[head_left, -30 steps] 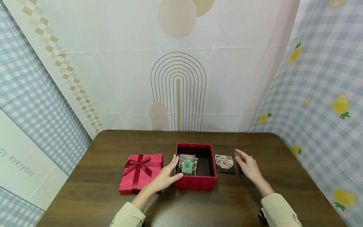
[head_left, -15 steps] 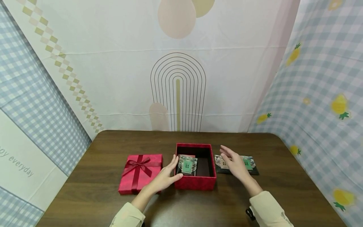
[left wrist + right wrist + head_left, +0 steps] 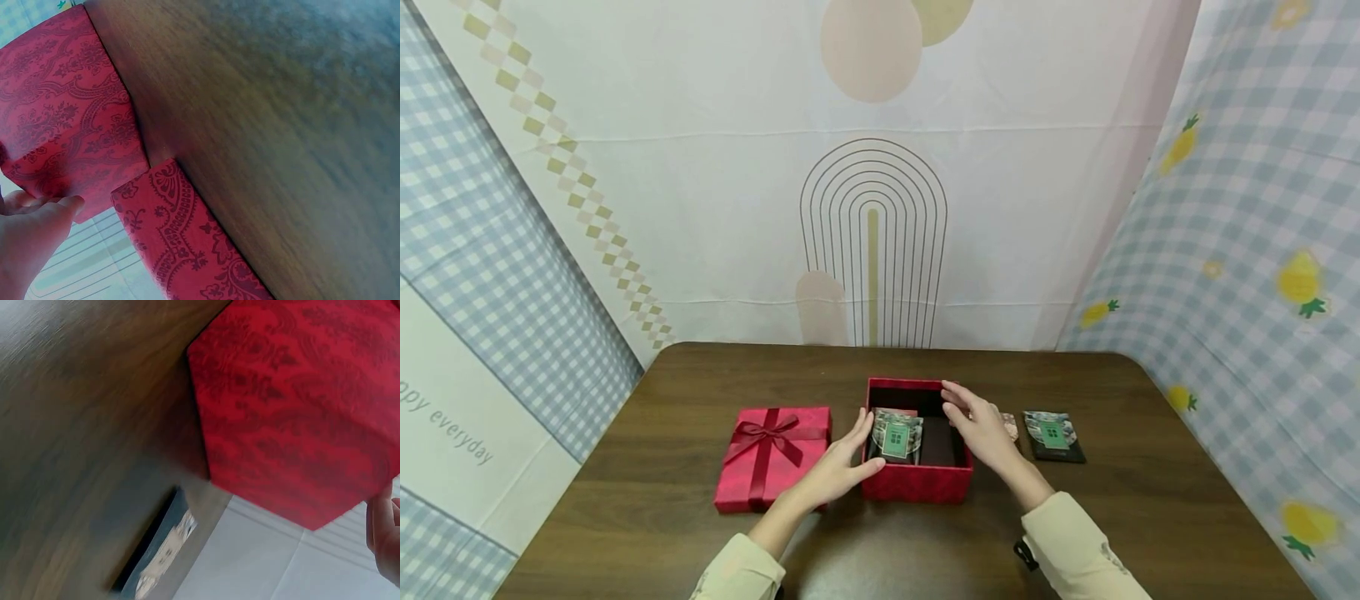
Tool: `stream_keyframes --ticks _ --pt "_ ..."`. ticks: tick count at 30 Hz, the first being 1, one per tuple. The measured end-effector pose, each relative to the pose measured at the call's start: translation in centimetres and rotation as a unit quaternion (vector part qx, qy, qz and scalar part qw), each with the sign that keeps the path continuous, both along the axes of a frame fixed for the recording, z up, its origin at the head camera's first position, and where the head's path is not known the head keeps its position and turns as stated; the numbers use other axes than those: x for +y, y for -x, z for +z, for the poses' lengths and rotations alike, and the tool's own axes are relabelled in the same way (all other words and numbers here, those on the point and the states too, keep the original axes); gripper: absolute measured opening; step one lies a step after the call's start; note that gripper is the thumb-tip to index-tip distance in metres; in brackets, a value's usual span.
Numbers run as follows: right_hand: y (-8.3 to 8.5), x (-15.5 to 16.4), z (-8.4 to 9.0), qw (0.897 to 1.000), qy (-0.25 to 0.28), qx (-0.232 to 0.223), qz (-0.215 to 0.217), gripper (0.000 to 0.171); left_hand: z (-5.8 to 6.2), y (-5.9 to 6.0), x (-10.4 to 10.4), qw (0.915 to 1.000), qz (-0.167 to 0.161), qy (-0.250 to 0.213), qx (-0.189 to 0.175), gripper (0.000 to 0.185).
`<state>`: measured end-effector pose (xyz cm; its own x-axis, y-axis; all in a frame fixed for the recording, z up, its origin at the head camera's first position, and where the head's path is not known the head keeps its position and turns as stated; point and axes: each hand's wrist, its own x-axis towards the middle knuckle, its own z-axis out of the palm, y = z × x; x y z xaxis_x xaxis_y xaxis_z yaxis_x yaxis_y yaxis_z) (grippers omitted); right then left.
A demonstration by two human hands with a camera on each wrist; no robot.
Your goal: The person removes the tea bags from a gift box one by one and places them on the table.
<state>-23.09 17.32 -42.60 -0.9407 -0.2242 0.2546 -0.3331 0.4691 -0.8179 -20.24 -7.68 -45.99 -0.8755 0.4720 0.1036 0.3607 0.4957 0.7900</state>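
An open red box (image 3: 917, 485) stands mid-table with a dark packet bearing a green label (image 3: 895, 436) inside it. My left hand (image 3: 848, 457) rests with straight fingers against the box's left wall; its fingers (image 3: 55, 207) touch the red patterned wall (image 3: 62, 112). My right hand (image 3: 976, 423) hovers with relaxed fingers over the box's right rim and holds nothing. Behind it a second packet (image 3: 1012, 426) lies on the table, mostly hidden, and is seen edge-on as the packet (image 3: 157, 555) beside the box (image 3: 294, 406). A third packet (image 3: 1054, 435) lies further right.
The red lid with a ribbon bow (image 3: 772, 457) lies left of the box, close to my left wrist, and shows as the lid (image 3: 181, 244). The brown wooden table (image 3: 700, 383) is ringed by fabric backdrops at the back and both sides.
My right hand has swept left, from the far right packet across both packets to the box's right rim, uncovering the rightmost packet. The left hand, box and lid have stayed put.
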Motion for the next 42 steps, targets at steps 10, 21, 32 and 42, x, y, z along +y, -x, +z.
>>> stream_keyframes --ticks 10,21,32,42 --pt "0.6 -1.7 -0.7 0.999 -0.038 -0.019 0.015 0.041 0.0 0.2 0.1 1.0 -0.004 -0.002 0.0 0.072" --pt "1.0 -3.4 -0.9 0.994 -0.101 -0.022 0.021 0.04 0.0 0.2 0.1 1.0 -0.007 -0.001 -0.002 0.071" --pt "0.9 -5.2 -1.6 0.965 -0.25 -0.077 0.028 0.046 0.0 0.2 0.0 1.0 -0.004 -0.006 0.004 0.071" --pt "0.8 -5.8 -1.6 0.934 -0.325 -0.145 0.017 0.051 0.0 0.1 -0.2 1.0 -0.005 0.001 -0.004 0.073"
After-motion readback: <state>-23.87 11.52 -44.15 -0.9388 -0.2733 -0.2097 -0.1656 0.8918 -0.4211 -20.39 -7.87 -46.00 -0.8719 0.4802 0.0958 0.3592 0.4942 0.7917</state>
